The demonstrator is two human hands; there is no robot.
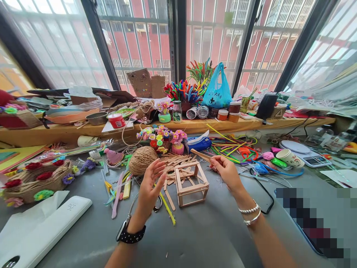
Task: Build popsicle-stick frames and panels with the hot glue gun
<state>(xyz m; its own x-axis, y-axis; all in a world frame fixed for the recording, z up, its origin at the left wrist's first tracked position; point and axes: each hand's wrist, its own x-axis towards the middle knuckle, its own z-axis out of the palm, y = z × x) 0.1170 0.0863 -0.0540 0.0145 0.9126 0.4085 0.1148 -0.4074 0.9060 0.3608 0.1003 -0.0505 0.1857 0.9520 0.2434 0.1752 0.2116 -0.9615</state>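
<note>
My right hand (225, 170) grips the end of a wooden craft stick (201, 154), which points up and to the left above the table. Nothing is in my left hand (152, 183); its fingers are apart and the palm is turned inward. Between the two hands stands an open box frame (192, 190) built of craft sticks. Behind and left of that frame lies a loose pile of craft sticks (178, 160). One single stick (170, 200) lies to the frame's left. Close behind my left hand is a ball of brown twine (143, 160).
A yellow pipe cleaner (168, 208) and partly hidden scissors (158, 204) lie by my left wrist. At left are a flower-trimmed twine basket (39, 180) and a white power bank (64, 227). A kitchen scale (309, 154) and a paper cup (290, 158) sit at right.
</note>
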